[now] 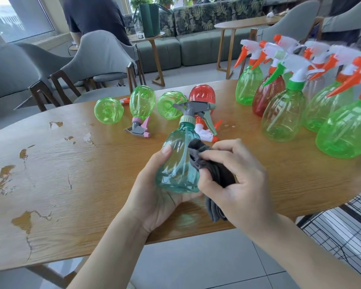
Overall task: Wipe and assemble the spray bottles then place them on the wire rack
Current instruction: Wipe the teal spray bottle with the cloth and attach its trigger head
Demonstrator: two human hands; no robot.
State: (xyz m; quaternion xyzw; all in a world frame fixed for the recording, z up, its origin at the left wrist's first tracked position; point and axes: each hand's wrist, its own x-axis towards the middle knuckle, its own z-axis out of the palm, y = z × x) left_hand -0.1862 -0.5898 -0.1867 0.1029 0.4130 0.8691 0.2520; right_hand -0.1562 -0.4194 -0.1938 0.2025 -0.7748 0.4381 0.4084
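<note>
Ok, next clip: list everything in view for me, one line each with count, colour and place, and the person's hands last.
teal bottle: one, grey trigger head fitted, held above the near table edge
cloth: one, dark grey, pressed to the teal bottle's right side
lying bottles: four, three green and one red, far middle of the table
standing bottles: about seven, mostly green, one red, one looks clear, with orange or green triggers, right side
table: one, wood, wet patches on the left
wire rack: one, black, lower right past the table edge
chairs: several, grey, behind the table
seated person: one, dark top, background
left hand: cups the teal bottle's base
right hand: grips the cloth
</note>
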